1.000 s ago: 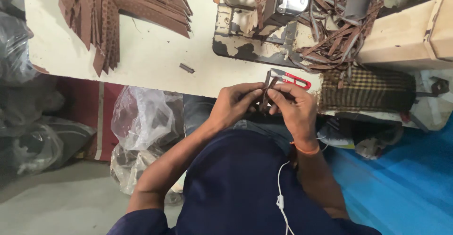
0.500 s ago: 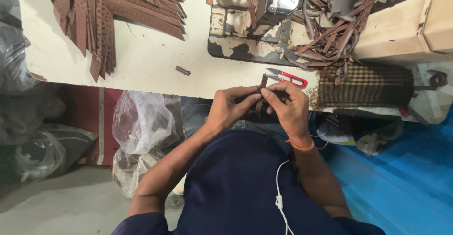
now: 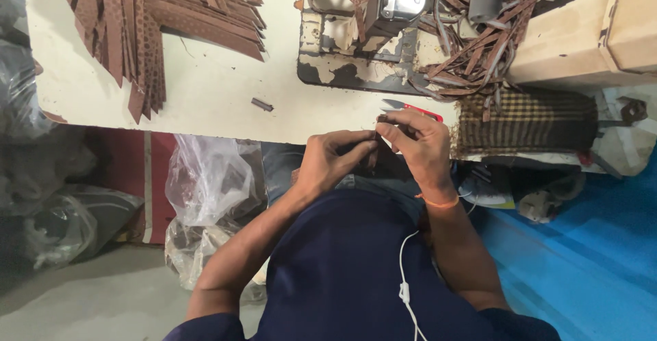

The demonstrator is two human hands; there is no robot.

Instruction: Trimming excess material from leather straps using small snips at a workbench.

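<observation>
Both hands are lower than half a second ago: off the table edge now, working just over my lap. Left hand (image 3: 333, 160) and right hand (image 3: 417, 142) are fingertip to fingertip, pinched shut on a small dark brown strap piece (image 3: 375, 138). Only a sliver of it shows between the fingers; can't tell its length or how it's folded.

The red-handled snips (image 3: 410, 109) were tight against my right fingers a second ago. They now lie on the table (image 3: 205, 95) just above my right hand, not held. Reads as the cut being finished and me handling the piece by hand.

Unchanged: fan of brown perforated strips (image 3: 150, 19) far left, small offcut (image 3: 262, 104) mid-table, sewing machine (image 3: 383, 33) with tangled strap loops (image 3: 479, 47) straight ahead.
</observation>
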